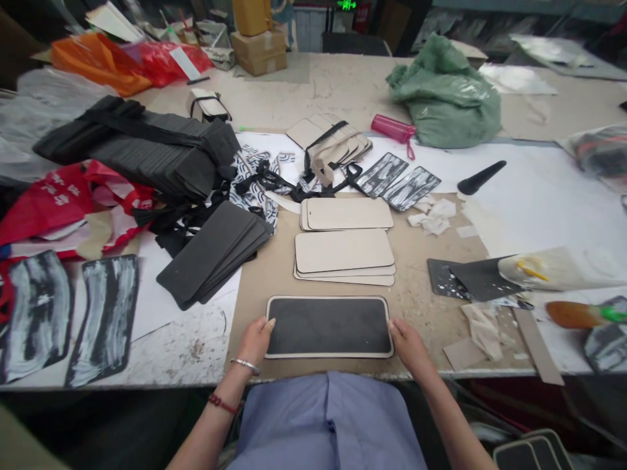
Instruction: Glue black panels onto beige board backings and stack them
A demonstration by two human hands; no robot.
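A dark rounded rectangular panel with a cream border (pixel 329 326) lies flat near the table's front edge. Its left end is gripped by my left hand (pixel 257 338), thumb on top. My right hand (pixel 405 341) pinches the right end the same way. Just beyond the panel are two small stacks of cream panels, a nearer one (pixel 344 251) and a farther one (pixel 347 213). Fanned dark panels (pixel 210 254) rest to the left of them.
Two white-smeared dark pieces (pixel 104 313) lie at the left, below a long row of dark panels (pixel 151 147). On the right are a black scraper-like piece (pixel 482 279), a brown-handled brush (pixel 571 314) and paper scraps. A green bag (pixel 445 94) sits at the back.
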